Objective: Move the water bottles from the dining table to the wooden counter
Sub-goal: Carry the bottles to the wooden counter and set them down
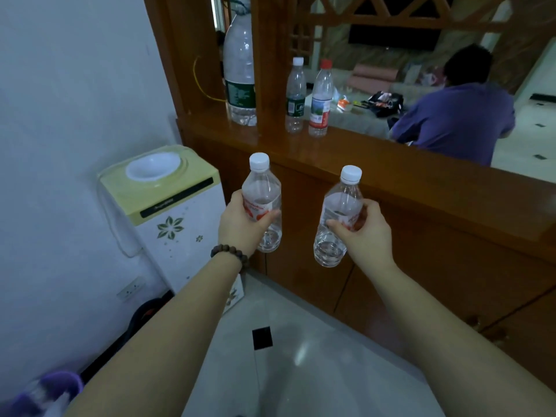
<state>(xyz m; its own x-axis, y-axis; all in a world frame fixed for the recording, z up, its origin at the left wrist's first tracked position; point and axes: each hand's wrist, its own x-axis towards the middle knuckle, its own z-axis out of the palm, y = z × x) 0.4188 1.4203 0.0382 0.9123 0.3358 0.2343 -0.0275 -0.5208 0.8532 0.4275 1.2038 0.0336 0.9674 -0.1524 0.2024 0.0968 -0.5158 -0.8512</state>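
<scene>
The wooden counter [376, 158] carries three upright bottles. A large bottle [239, 70] stands far left. A green-labelled bottle [295, 96] and red-capped bottle [321, 99] stand side by side to its right.

We can read no text: the labels on the two held bottles [262, 206] [338, 216], mid-frame, are blurred.

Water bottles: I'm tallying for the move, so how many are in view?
5: large bottle, green-label bottle and red-cap bottle on the counter; one in each hand.

Both your arms reach forward, side by side.
Your left hand [237, 224] and right hand [362, 233] each have fingers curled in a grip, thumbs wrapped round the front, wrists level.
</scene>
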